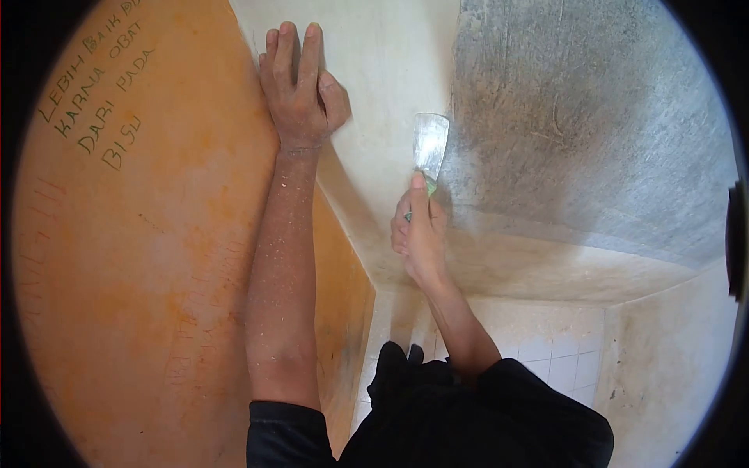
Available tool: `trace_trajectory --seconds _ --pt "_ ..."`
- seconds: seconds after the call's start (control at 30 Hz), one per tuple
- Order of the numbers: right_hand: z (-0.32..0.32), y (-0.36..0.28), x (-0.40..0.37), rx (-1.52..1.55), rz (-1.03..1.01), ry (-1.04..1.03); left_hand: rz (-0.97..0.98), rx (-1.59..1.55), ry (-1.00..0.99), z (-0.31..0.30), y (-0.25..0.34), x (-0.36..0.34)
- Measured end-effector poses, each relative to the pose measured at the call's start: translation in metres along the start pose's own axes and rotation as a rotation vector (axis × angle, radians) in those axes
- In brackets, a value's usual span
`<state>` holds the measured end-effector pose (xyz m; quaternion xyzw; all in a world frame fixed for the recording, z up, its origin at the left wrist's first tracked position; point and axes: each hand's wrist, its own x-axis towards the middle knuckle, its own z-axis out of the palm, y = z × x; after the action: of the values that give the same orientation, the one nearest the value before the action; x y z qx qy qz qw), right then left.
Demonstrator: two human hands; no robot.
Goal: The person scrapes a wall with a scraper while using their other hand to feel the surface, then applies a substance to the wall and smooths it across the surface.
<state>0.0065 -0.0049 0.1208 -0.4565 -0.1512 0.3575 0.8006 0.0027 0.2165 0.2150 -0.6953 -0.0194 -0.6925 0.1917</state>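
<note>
A worker's left hand [300,90] lay flat on the cream wall [382,70], fingers together, apparently for balance. The right hand [421,234] gripped a scraper [431,144], its blade pressed beside the grey patch [585,117].

Putty knife [431,144]: wide flat metal blade smeared pale, green handle mostly buried in the right hand [421,238], thumb on the blade's base. Blade points up, tilted slightly right, face against the wall at the seam where cream plaster [382,70] meets the rough grey patch [585,117]. Plaster is smooth, dusty, streaked; left hand [300,86] lies flat on its left edge.
</note>
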Motion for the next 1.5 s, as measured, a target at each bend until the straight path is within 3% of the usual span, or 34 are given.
trace_trajectory --seconds 0.27,0.37,0.57,0.7,0.8,0.87,0.97,1.3,1.5 --pt "0.006 -0.016 0.007 -0.113 -0.064 0.037 -0.004 -0.001 0.0 0.0 -0.001 -0.002" --pt "-0.017 -0.001 0.006 -0.153 -0.018 0.044 -0.025 -0.067 0.087 0.008 -0.006 0.002" --pt "0.004 -0.037 0.006 -0.142 -0.043 0.036 -0.111 -0.052 -0.061 -0.013 0.013 -0.007" --pt "-0.029 -0.015 0.002 -0.207 -0.041 0.07 -0.517 -0.262 -0.36 -0.051 0.051 -0.052" --pt "-0.029 -0.018 0.002 -0.25 0.011 0.048 -0.641 -0.294 -0.444 -0.065 0.08 -0.097" --pt "-0.011 -0.031 0.004 -0.263 -0.076 0.035 -0.765 -0.332 -0.605 -0.073 0.095 -0.113" --pt "-0.02 -0.034 0.0 -0.278 -0.038 0.06 -0.868 -0.423 -0.615 -0.087 0.098 -0.121" --pt "-0.024 -0.006 0.0 -0.197 -0.118 0.003 -0.822 -0.391 -0.631 -0.097 0.087 -0.123" --pt "-0.01 -0.013 -0.004 -0.065 -0.065 0.009 -0.867 -0.416 -0.663 -0.103 0.09 -0.115"
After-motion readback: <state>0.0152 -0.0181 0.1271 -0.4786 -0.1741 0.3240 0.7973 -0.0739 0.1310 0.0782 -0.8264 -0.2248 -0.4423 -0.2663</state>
